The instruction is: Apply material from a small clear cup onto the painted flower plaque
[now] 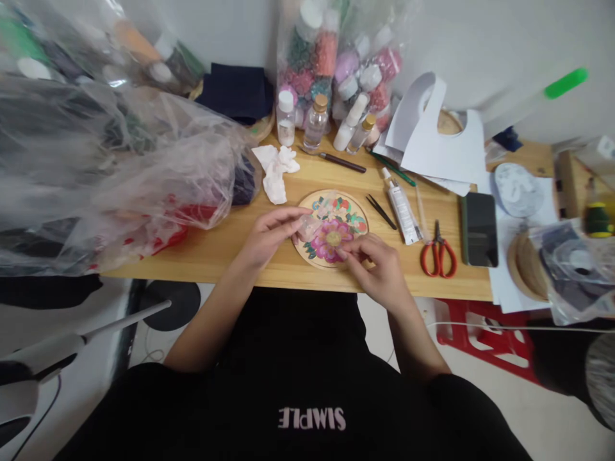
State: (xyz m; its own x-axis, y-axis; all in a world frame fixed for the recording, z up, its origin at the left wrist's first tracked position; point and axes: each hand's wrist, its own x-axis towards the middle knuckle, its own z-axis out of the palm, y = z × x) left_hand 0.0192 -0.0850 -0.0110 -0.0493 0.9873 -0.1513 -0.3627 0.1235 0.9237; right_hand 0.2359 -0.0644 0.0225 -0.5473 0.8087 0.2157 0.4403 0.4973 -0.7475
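Note:
In the head view a round hoop piece (298,255) lies at the table's front edge. It bears a large purple-pink flower (328,232) with a yellow centre, and smaller red, peach and blue flowers among green leaves. Over its left side, my left hand (273,235) is closed, pinching a small clear, pinkish piece (309,226) that looks like a little plastic bag. My right hand (377,264) is closed at the right lower petals, thumb and forefinger together. Whatever may be between those fingertips is too small to make out.
Black tweezers (381,212), a white glue tube (402,210), red-handled scissors (438,255) and a phone (479,229) lie to the right. Behind are crumpled tissue (275,171), a dark-handled tool (342,162) and small bottles (316,123). A large plastic bag (120,173) covers the left.

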